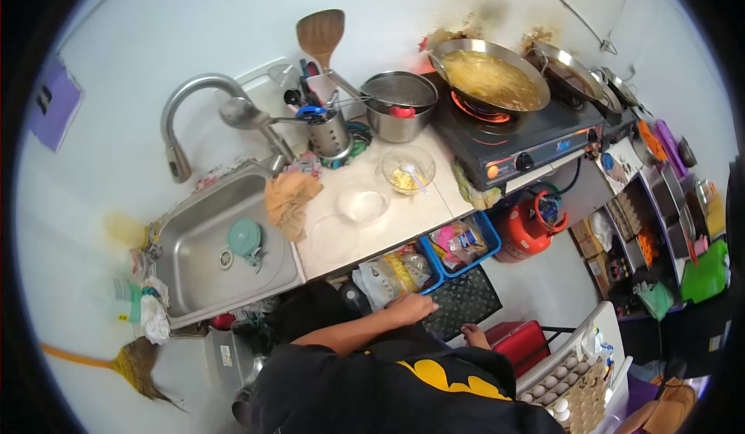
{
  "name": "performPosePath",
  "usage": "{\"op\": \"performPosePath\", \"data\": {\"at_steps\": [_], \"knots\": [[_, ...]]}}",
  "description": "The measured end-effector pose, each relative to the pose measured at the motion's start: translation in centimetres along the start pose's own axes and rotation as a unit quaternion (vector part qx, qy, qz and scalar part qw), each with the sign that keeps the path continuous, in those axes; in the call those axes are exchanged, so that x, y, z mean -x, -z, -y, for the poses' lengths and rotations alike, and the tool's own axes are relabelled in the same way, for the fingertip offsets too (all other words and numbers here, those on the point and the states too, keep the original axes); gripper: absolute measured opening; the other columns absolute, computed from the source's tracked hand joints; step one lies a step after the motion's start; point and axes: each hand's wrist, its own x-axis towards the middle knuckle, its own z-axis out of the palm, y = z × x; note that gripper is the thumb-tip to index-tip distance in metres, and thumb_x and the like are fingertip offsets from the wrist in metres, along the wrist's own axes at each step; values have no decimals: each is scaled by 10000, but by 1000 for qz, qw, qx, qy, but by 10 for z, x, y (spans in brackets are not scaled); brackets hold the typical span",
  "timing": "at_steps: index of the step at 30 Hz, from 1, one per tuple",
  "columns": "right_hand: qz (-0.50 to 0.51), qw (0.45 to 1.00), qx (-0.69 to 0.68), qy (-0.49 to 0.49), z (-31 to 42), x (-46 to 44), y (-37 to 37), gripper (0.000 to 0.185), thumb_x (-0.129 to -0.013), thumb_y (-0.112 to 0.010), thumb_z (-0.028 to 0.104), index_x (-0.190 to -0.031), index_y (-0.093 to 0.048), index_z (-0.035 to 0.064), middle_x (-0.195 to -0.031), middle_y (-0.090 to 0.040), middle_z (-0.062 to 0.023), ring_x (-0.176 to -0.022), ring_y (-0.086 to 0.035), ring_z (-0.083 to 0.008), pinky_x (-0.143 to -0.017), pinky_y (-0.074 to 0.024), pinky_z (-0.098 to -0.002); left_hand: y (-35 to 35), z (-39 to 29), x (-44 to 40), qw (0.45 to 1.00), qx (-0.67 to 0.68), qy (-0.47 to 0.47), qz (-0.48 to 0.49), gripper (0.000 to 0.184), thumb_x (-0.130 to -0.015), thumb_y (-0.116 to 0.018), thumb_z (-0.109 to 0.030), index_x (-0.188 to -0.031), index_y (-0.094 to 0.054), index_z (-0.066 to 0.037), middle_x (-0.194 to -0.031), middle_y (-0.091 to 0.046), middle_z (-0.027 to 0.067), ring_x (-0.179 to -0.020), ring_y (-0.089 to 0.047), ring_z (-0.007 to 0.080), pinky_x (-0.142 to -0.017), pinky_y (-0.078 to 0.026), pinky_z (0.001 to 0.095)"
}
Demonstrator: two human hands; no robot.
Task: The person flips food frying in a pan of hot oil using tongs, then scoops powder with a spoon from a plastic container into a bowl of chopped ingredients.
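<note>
My left hand (412, 310) is held low in front of my body, below the counter's front edge, with its fingers curled; whether it holds anything is hidden. Just beyond it are a plastic bag of packets (394, 276) and a blue basket (483, 230) of packets. Farther right, partly covered by my dark shirt, is my other hand (475, 335), small in view, its grip unclear. A glass bowl (396, 162) with yellow bits and a white spoon stands on the counter. On the lit stove (508, 153), a wide pan (490, 76) holds bubbling yellow oil.
A steel sink (198, 259) with a faucet (180, 162) is at the left. A utensil holder (330, 135) and a pot (397, 126) stand at the counter's back. Below the stove is a red gas cylinder (521, 231). Egg trays (586, 395) lie at the lower right.
</note>
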Motion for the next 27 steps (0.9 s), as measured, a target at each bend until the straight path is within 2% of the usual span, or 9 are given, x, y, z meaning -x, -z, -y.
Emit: {"op": "performPosePath", "data": {"at_steps": [2,5,10,12,15,16,18,22,27], "knots": [[11,1000,16,-23,5,-5,-11,417,-887,-586,346,-1151,-633,26,-1087,-656,-178,-1066,-605,-316,-917,-453,-372,33,-13,8,994,83,-12,-76,375,-954,-499,-380,-859,-596,-30,-723,-624,172,-712,-634,320,-675,-489,424],[22,995,100,2,0,-13,-27,420,-889,-557,388,-1149,-647,71,-1096,-661,-147,-1058,-608,-321,-913,-460,-377,104,-51,27,988,122,39,-90,314,-975,-496,-313,-882,-579,-25,-737,-620,114,-677,-617,224,-665,-494,357],[63,977,203,-16,-81,-67,-63,417,-905,-490,412,-1120,-658,97,-1101,-664,-137,-1045,-618,-324,-896,-479,-408,201,-82,63,928,320,-92,-165,131,-962,-533,-141,-956,-574,-17,-882,-586,37,-760,-608,118,-697,-483,260],[65,972,227,0,-81,-69,-62,410,-905,-488,403,-1120,-658,98,-1102,-663,-139,-1045,-618,-325,-894,-480,-410,249,-97,86,948,187,-127,-224,119,-941,-557,-114,-984,-576,-5,-917,-589,49,-786,-611,112,-712,-484,256],[64,967,246,11,-80,-67,-60,402,-906,-486,391,-1120,-658,98,-1104,-662,-143,-1045,-619,-326,-893,-481,-413,303,-101,104,918,15,-142,-369,110,-916,-574,-98,-994,-610,-28,-930,-597,57,-801,-621,132,-713,-484,265],[62,966,250,15,-78,-67,-59,399,-906,-485,386,-1120,-658,98,-1104,-662,-144,-1045,-619,-326,-892,-482,-414,322,-103,105,892,-62,-135,-426,114,-907,-575,-90,-996,-624,-37,-935,-600,62,-814,-623,153,-719,-486,278],[58,966,252,20,-76,-64,-58,393,-906,-483,378,-1120,-657,98,-1105,-661,-146,-1045,-619,-327,-891,-483,-416,366,-99,95,787,-286,-162,-522,134,-850,-597,-105,-968,-655,-76,-943,-632,88,-892,-607,254,-746,-493,376],[48,966,253,24,-71,-59,-58,382,-907,-480,361,-1120,-657,98,-1107,-660,-150,-1044,-619,-329,-889,-484,-420,450,-94,61,747,-497,-21,-441,175,-810,-630,-114,-978,-679,-122,-944,-642,87,-945,-613,295,-764,-499,426],[38,967,251,28,-71,-54,-58,368,-908,-476,340,-1120,-657,98,-1110,-658,-156,-1044,-619,-330,-886,-487,-425,508,-69,6,776,-586,36,-231,197,-819,-592,-115,-984,-693,-154,-834,-659,104,-819,-662,292,-696,-520,428]]}}
